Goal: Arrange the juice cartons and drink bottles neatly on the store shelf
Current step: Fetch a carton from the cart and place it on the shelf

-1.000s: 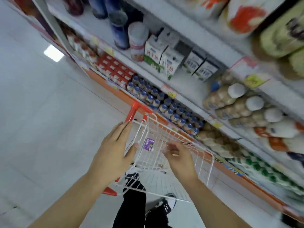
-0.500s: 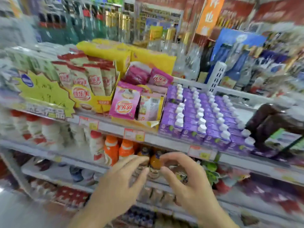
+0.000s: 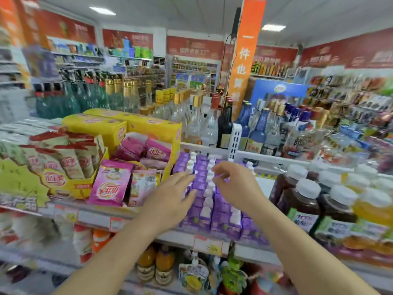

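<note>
Step in hand, as I judge it: the reach toward the purple cartons [image 3: 209,201], before any grasp. Left hand [image 3: 170,200] hangs over the left columns of the block, fingers straight and spread, holding nothing; whether the fingertips touch the caps I cannot tell. Right hand [image 3: 236,185] hovers over the middle of the block, fingers loosely curled, thumb and forefinger drawn toward each other near a white cap, but nothing seen between them; empty, as far as the view shows. The cartons stand directly under and just beyond both hands on the shelf [image 3: 208,243], packed in rows running away from the person. Count: four columns can be made out between and beside the hands; the total is not countable, since hands cover part and the far rows blur. Right of the right hand: dark bottles [image 3: 302,201] with white caps, at least four, and one yellow bottle [image 3: 373,206]. Left of the left hand: pink pouches [image 3: 110,185], not task items. Next move likely needs a pinch on one carton, then squaring it against its neighbours.
</note>
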A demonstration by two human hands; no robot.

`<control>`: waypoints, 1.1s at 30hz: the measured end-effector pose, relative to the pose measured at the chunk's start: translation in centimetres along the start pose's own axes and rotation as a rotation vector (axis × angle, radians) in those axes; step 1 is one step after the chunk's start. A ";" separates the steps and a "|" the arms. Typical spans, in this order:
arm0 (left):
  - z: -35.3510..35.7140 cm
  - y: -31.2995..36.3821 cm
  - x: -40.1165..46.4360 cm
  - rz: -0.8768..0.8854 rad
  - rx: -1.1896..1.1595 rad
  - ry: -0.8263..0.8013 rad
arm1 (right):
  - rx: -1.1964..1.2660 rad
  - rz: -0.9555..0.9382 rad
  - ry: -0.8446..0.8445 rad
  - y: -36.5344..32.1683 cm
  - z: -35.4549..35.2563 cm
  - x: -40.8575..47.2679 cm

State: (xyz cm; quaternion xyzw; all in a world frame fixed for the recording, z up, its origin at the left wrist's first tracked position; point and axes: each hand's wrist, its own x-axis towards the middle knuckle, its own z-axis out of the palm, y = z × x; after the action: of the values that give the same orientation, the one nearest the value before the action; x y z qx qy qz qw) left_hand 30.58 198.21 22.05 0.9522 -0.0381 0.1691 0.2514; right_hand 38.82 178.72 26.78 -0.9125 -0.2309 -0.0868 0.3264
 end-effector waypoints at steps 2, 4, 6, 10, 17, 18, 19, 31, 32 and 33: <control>1.1 -0.6 1.0 -0.032 0.075 -0.053 | -0.026 0.031 -0.052 1.0 1.0 2.4; 1.8 -0.9 1.2 -0.044 0.172 -0.065 | -0.039 0.064 -0.107 1.6 1.9 4.0; 2.2 -0.9 1.1 -0.062 0.213 -0.067 | -0.050 0.091 -0.134 2.0 2.7 5.0; 2.0 -0.5 0.9 -0.086 0.219 -0.067 | -0.098 0.120 -0.106 2.3 4.1 6.0; 2.0 -0.5 0.8 -0.064 0.228 -0.036 | -0.128 0.149 -0.047 1.0 4.0 6.2; 2.0 -0.5 0.8 -0.057 0.219 -0.021 | -0.126 0.150 -0.024 0.8 3.8 6.1; 2.0 -0.5 0.8 -0.051 0.210 -0.008 | -0.116 0.149 0.009 0.5 3.4 5.9; -1.3 2.6 0.0 -0.021 -0.628 0.141 | 0.178 0.063 0.270 -4.1 -4.4 -3.2; -1.6 3.2 -0.2 -0.037 -0.769 0.105 | 0.218 0.079 0.270 -4.3 -4.6 -4.2; -1.8 3.6 -0.4 -0.058 -0.882 0.080 | 0.257 0.100 0.268 -4.5 -4.8 -5.1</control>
State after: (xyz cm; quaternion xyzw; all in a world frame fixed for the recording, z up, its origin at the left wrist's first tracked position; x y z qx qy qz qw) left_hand 29.06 195.90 25.04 0.7473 -0.0700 0.1663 0.6395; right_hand 32.13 176.89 31.39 -0.8539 -0.1488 -0.1610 0.4721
